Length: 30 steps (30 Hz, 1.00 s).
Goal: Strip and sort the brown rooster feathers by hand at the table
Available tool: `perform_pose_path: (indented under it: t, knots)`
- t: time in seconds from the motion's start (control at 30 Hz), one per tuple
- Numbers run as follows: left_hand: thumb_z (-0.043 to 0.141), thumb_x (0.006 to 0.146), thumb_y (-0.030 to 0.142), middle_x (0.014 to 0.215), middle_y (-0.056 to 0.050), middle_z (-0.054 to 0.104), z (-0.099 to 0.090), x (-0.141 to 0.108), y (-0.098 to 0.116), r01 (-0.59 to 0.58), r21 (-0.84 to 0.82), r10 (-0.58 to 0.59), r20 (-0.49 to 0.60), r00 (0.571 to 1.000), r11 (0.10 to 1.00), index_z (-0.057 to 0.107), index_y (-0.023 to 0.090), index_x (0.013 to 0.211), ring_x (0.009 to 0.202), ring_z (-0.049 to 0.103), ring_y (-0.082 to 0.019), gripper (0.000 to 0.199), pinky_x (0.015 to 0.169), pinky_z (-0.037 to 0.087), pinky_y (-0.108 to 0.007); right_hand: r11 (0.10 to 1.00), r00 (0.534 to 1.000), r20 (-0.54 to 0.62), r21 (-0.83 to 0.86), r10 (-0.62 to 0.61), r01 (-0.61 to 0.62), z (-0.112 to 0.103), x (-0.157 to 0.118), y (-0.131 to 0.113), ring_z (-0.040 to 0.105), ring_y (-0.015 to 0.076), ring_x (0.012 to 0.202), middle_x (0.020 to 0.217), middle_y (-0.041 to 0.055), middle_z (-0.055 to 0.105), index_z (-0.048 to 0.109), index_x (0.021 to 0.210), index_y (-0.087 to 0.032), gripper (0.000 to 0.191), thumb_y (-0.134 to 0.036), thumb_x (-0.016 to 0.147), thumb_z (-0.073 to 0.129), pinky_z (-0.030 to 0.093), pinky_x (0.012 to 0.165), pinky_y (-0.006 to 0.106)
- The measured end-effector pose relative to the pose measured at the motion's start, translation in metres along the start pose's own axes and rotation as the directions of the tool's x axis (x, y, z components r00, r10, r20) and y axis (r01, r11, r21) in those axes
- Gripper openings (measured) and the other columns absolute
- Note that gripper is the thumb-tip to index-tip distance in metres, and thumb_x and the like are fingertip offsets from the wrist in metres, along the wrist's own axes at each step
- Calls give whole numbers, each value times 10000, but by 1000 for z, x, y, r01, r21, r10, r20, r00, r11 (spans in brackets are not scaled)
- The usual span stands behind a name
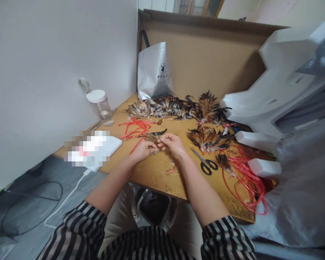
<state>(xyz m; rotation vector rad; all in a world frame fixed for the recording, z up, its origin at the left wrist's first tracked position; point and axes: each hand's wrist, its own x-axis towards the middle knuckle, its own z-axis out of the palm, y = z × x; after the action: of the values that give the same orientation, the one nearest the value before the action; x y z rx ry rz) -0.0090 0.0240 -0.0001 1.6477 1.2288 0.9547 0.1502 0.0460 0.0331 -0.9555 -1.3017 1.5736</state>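
The left hand (144, 149) and right hand (172, 143) pinch a small feather bunch (152, 138) between their fingertips — just above the table (151, 174). Red strips (137, 125) lie farther left — black-handled scissors (203, 161) lie right.

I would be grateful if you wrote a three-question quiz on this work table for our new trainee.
1. True or false: the scissors lie on the table to the right of the right hand.

2. Multiple choice: what is at the fingertips of the left hand?
A) The silver bag
B) Some small feathers
C) The scissors

3. Fill in the blank: the clear bottle on the left has a ____ lid.

Key: 1. True. 2. B. 3. white.
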Motion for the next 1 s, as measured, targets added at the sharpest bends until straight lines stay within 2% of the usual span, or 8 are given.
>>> perform_pose_path:
  t: [0.1, 0.17, 0.3, 0.4, 0.47, 0.6, 0.73, 1.0]
  knots:
    - [625, 669, 258, 574, -17, 606, -1, -1, 4, 45, -103, -42, 32, 999, 994, 621, 111, 674, 509, 516, -83, 147, 530, 414, -202, 977, 999, 39, -215, 15, -6, -11, -1, 1, 508, 63, 456, 585, -9, 607, 593, 738, -138, 149, -255, 653, 628, 358, 414, 162]
    - [630, 666, 252, 576, -19, 606, -2, -1, 7, 48, -136, -42, 44, 998, 990, 614, 109, 667, 513, 519, -81, 144, 540, 423, -205, 922, 997, 76, -388, 22, 9, -17, 0, 8, 473, 64, 443, 536, -23, 576, 620, 778, -130, 141, -216, 669, 597, 348, 432, 174]
    - [624, 662, 224, 579, -19, 601, -3, -2, 9, 51, -170, -43, 50, 998, 984, 608, 105, 661, 522, 527, -78, 120, 547, 432, -204, 738, 975, 171, -638, -139, 217, -21, 5, 21, 535, 100, 572, 673, 13, 645, 663, 823, -143, 170, -190, 680, 584, 397, 557, 215]
    - [624, 660, 218, 587, -19, 606, -4, -2, 8, 57, -183, -47, 59, 997, 982, 604, 107, 663, 538, 539, -81, 113, 558, 442, -207, 554, 935, 233, -757, -266, 347, -19, 5, 23, 568, 121, 664, 751, 27, 670, 680, 811, -171, 151, -200, 704, 579, 394, 633, 228]
    - [630, 655, 218, 591, -18, 608, -3, -1, 7, 61, -180, -51, 60, 997, 982, 603, 108, 670, 544, 545, -83, 114, 559, 446, -207, 455, 916, 272, -803, -294, 384, -15, 3, 21, 568, 121, 673, 751, 30, 668, 682, 780, -179, 140, -207, 733, 553, 378, 636, 221]
    - [646, 644, 216, 561, -5, 597, -2, -1, 7, 83, -154, -78, 37, 996, 985, 597, 113, 669, 515, 532, -77, 117, 542, 441, -200, 344, 918, 290, -861, -272, 374, -9, -2, 15, 554, 118, 666, 743, 40, 660, 660, 721, -173, 162, -199, 760, 505, 358, 633, 212]
    - [653, 642, 217, 555, -6, 600, -2, -2, 11, 121, -162, -119, 19, 993, 979, 587, 116, 671, 509, 531, -75, 124, 525, 435, -193, 334, 925, 277, -873, -259, 355, -10, -2, 12, 539, 120, 660, 730, 46, 652, 641, 708, -156, 165, -195, 757, 489, 351, 628, 212]
    - [659, 615, 174, 558, -16, 609, -5, 0, 14, 172, -218, -179, -16, 984, 961, 581, 110, 671, 519, 540, -77, 115, 523, 431, -194, 516, 939, 313, -786, -143, 341, -15, -5, 13, 469, 87, 554, 595, 0, 596, 624, 647, -137, 152, -218, 723, 521, 317, 543, 191]
